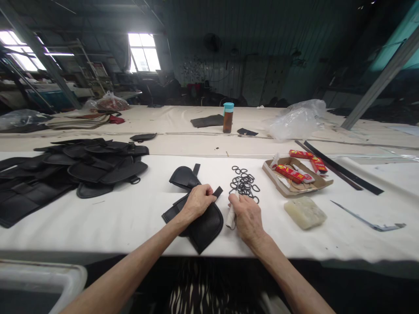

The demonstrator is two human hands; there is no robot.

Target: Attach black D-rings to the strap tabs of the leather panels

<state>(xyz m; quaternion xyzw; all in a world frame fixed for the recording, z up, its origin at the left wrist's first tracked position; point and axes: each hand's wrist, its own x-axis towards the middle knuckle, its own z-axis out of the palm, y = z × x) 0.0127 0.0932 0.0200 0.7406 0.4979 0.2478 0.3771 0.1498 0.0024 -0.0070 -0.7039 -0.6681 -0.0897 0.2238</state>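
Note:
My left hand point(199, 201) pinches the short strap point(217, 193) of a black leather piece point(207, 226) that lies in front of me. A second black piece point(183, 178), with its own upright strap, lies just behind it. My right hand point(248, 216) is closed around a slim tool with a white handle point(231, 219). Its thin tip points away from me, at the edge of a loose heap of black D-rings point(244, 185). Whether the tip touches a ring I cannot tell.
Black leather pieces point(104, 168) are piled at left. At right are a cardboard tray point(278, 185) with red-yellow packets, a pale waxy block point(305, 212), a thin metal tool point(363, 220) and black strips point(347, 172). A blue-lidded bottle point(228, 118) and plastic bag point(296, 120) stand farther back.

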